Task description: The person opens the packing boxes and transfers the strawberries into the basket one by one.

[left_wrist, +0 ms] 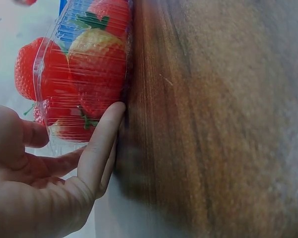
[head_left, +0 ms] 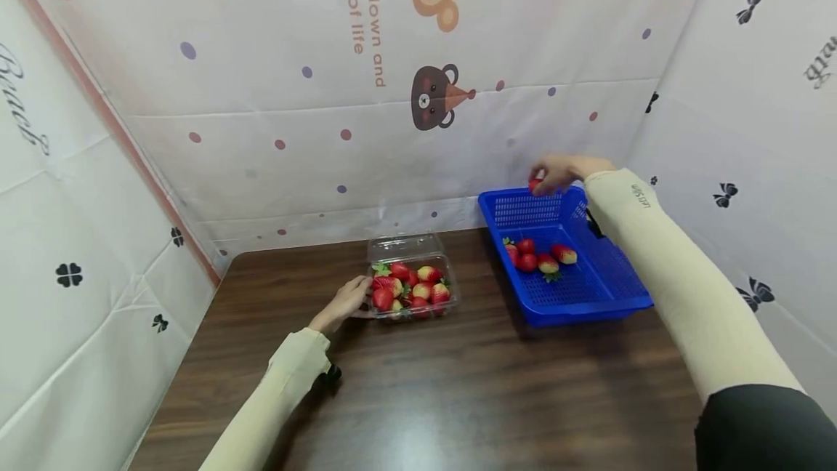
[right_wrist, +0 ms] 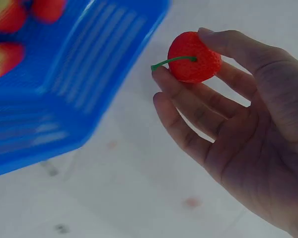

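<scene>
Two hands show: the left hand (head_left: 345,304) and the right hand (head_left: 561,171). There is one clear plastic box (head_left: 412,289) with its lid open, and one blue basket (head_left: 591,289), both on one dark wooden table (head_left: 458,391). One strawberry (right_wrist: 193,57) is pinched in the right hand's fingers. In the basket lie about five strawberries (head_left: 538,256); two near its left wall overlap, so the count is not sure. The box holds about eight more strawberries (head_left: 408,286), packed too close to count exactly
</scene>
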Tool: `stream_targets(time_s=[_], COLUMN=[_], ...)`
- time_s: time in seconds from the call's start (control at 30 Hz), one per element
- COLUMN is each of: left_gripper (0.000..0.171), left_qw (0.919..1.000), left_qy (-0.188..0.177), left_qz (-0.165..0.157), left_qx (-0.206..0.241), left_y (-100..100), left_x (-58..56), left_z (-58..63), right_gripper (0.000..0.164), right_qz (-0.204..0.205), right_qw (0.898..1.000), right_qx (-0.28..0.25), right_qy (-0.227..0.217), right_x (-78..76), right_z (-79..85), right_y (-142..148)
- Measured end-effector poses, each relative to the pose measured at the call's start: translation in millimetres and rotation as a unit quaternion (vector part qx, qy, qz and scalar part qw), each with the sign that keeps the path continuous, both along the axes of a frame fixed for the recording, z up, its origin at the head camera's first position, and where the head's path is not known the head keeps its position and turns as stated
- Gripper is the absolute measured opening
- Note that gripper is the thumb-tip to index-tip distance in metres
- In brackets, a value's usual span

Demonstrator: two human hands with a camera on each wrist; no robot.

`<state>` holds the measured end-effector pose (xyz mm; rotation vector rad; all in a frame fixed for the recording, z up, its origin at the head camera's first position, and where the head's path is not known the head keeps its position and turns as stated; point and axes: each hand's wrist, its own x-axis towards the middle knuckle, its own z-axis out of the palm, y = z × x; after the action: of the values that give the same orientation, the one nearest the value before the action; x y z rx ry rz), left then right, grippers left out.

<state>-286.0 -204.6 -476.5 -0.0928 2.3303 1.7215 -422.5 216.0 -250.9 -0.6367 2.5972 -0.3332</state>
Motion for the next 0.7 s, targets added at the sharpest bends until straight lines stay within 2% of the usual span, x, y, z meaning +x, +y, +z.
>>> stream_targets(time_s=[0.1,0.3,0.5,0.63,0.7], left_gripper=[0.043,0.042,0.044,0.042,0.041], left_qw=[1.0000,0.9999,0.9999,0.9998,0.9998], left_qy=[-0.002,-0.004,-0.011,-0.012,-0.012], left_qz=[0.004,0.013,0.007,0.004,0.007], left_qx=[-0.003,-0.004,-0.009,-0.013,-0.013], left_y=[0,-3,0,3,4], left_x=[-0.3,0.7,3.7,5.0,4.3], left_z=[1.9,3.2,4.2,5.3,5.4], right_gripper=[0.044,0.042,0.038,0.038,0.037], right_qz=[-0.044,-0.108,-0.130,-0.128,-0.125], right_qw=[0.999,0.991,0.983,0.982,0.983], right_qx=[0.007,0.000,0.004,0.037,0.055], right_qy=[-0.032,-0.081,-0.132,-0.135,-0.123], right_x=[-2.5,-8.2,-5.8,-3.2,-3.6], right_z=[-11.7,-59.2,-96.9,-112.4,-118.4], right_y=[26,44,39,37,37])
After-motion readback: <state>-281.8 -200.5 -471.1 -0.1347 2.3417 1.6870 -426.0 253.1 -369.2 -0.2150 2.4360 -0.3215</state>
